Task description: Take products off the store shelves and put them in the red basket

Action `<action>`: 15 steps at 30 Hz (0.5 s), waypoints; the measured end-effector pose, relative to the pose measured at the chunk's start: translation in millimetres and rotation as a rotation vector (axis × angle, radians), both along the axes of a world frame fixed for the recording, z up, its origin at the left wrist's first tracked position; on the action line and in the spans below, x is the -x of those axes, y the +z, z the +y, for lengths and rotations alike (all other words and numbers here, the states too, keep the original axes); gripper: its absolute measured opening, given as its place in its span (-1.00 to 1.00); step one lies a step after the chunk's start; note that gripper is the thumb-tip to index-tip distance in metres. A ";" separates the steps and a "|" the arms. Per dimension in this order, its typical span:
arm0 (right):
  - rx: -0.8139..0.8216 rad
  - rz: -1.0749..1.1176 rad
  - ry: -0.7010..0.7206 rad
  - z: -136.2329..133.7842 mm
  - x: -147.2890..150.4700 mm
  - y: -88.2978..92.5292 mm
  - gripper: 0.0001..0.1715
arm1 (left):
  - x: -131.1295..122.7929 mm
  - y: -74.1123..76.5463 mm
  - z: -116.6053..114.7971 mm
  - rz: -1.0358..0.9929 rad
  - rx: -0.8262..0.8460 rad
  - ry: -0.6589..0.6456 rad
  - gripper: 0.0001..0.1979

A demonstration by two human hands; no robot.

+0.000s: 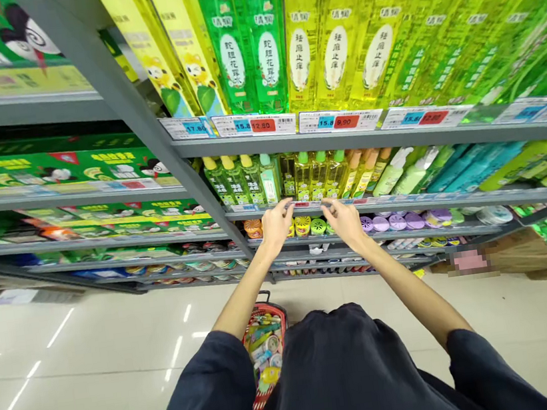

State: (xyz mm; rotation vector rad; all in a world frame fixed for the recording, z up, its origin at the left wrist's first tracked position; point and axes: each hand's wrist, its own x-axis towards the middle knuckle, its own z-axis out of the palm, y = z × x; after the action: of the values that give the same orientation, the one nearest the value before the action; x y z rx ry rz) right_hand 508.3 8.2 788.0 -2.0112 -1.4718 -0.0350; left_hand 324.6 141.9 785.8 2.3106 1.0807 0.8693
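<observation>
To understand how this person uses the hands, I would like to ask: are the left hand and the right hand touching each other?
Apart. The head view shows the shelf edge and a yellow tub between left hand and right hand.

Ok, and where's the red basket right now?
In the head view, the basket is low and left of centre, below the left hand, between the left sleeve and the shirt front.
</observation>
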 end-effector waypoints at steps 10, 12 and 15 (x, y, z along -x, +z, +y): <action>0.048 -0.046 -0.032 12.2 2.4 6.8 -0.65 | -10.5 5.2 -1.1 0.038 0.036 -0.054 -0.72; 0.060 -0.060 -0.033 11.7 1.9 6.8 -0.66 | -9.3 4.7 -0.8 0.017 0.045 -0.059 -0.73; 0.075 -0.081 -0.029 12.6 1.1 5.7 -0.65 | -8.3 4.5 -1.2 -0.008 0.063 -0.067 -0.72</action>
State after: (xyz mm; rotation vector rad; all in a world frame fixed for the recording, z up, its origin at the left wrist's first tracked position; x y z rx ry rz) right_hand 507.2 20.8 793.7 -2.1137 -1.5138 -0.0756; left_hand 333.0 140.6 790.3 2.2755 1.0063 0.8068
